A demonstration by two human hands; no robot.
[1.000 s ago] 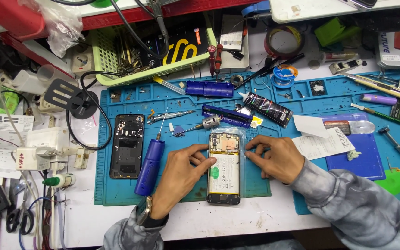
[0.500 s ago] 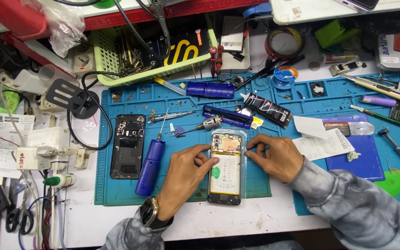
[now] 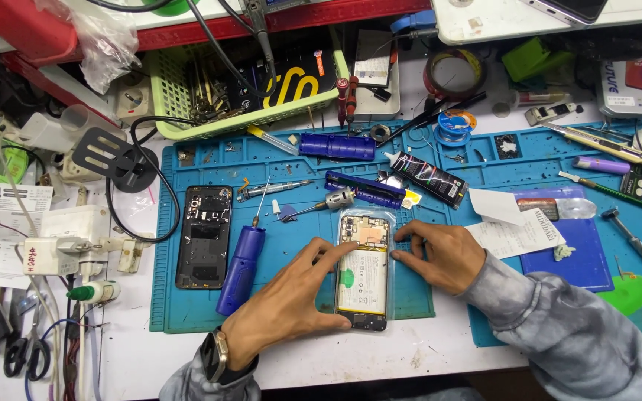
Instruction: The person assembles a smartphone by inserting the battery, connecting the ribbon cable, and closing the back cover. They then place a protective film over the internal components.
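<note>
Your left hand (image 3: 285,308) and right hand (image 3: 436,256) pinch the opened smartphone with exposed white battery (image 3: 363,271) from both sides, apparently pressing its edges, on the blue silicone repair mat (image 3: 187,312).

- The opened phone (image 3: 363,271) has its left edge partly hidden under the left hand (image 3: 284,308), and the right hand (image 3: 436,256) covers part of its right edge.
- Small parts on the board inside the phone are too fine to tell apart.
- The scissors (image 3: 27,355) at lower left lie half buried among cables.
- The green basket (image 3: 180,111) holds a tangle of metal tools too cluttered to tell apart.
- The white device (image 3: 544,15) at top right is cut off by the frame's upper edge.
- Both sleeves run off the bottom edge.
</note>
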